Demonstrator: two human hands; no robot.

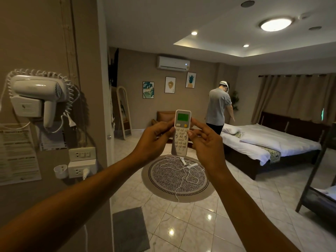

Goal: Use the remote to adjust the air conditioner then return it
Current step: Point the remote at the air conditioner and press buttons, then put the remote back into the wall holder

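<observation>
Remote (181, 132) upright, clamped between left hand (154, 140) and right hand (205, 144) fingers — top toward air conditioner (173, 63), open room beyond.

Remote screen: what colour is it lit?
Green, on the remote in the head view.

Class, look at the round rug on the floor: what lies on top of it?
A tangle of white cables lies on the round rug. The remote and both hands cover the rug's far edge.
</observation>
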